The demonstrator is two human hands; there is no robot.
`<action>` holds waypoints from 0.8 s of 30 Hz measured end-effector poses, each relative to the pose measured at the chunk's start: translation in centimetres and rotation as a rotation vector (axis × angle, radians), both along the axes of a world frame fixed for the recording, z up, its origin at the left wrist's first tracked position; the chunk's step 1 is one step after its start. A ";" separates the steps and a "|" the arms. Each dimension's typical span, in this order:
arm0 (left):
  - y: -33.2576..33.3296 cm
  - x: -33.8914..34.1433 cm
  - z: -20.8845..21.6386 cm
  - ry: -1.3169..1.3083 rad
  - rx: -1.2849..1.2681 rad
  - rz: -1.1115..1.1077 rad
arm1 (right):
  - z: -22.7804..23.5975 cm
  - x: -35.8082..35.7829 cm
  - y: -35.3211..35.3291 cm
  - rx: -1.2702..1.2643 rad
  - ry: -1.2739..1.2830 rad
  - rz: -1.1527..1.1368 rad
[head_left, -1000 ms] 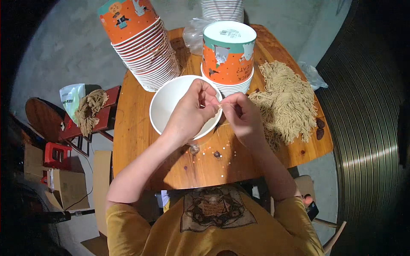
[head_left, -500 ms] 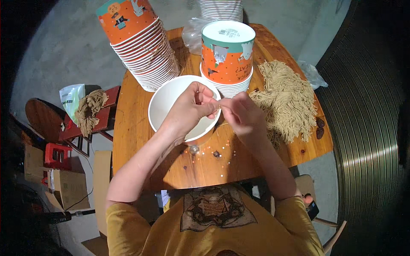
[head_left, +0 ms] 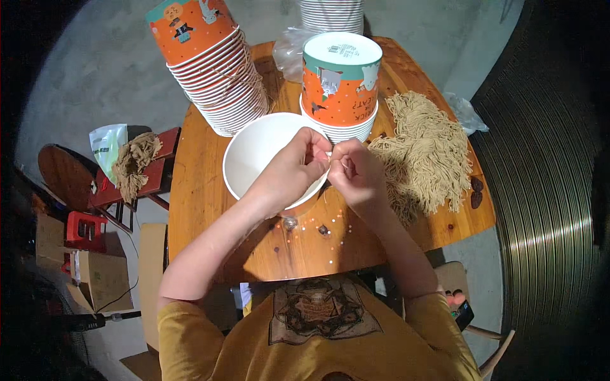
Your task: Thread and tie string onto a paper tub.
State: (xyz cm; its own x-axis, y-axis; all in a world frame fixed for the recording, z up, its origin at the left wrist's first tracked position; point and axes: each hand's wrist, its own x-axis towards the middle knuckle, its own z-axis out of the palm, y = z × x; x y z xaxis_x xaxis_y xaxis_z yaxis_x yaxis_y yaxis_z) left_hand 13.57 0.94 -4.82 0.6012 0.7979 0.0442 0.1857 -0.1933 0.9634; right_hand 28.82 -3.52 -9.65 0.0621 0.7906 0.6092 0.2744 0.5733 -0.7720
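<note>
Currently, left hand [head_left: 286, 171] is reaching over the white bucket [head_left: 248, 149], right hand [head_left: 357, 178] is hovering outside its right rim; both sets of fingers are pinching a thin strand [head_left: 329, 162] by that rim. Can't tell its long axis. Right is sitting nearer the tan cord pile [head_left: 438, 152] on the desk [head_left: 197, 222].

- red plastic stool [head_left: 86, 232] on the floor, way off left
- beat-up cardboard box [head_left: 105, 282] near it, flap hanging open
- white-and-green plastic bag [head_left: 108, 145] by a dark red bench [head_left: 164, 149]
- crumpled clear bag [head_left: 469, 114] over right
- big ribbed metal shutter [head_left: 546, 222], kinda shiny, far right
</note>
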 end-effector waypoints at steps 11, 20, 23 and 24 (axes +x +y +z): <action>-0.5 -0.3 0.2 0.206 0.250 0.050 | -0.7 0.3 0.7 -0.015 0.155 0.024; -0.5 -0.4 0.3 0.261 0.244 0.084 | -0.6 0.5 0.4 -0.054 0.194 0.055; -0.4 -0.4 0.1 0.251 0.278 0.090 | -0.7 0.7 0.3 -0.070 0.207 0.082; -0.5 -0.4 0.3 0.258 0.272 0.084 | -0.8 0.8 0.2 -0.062 0.212 0.092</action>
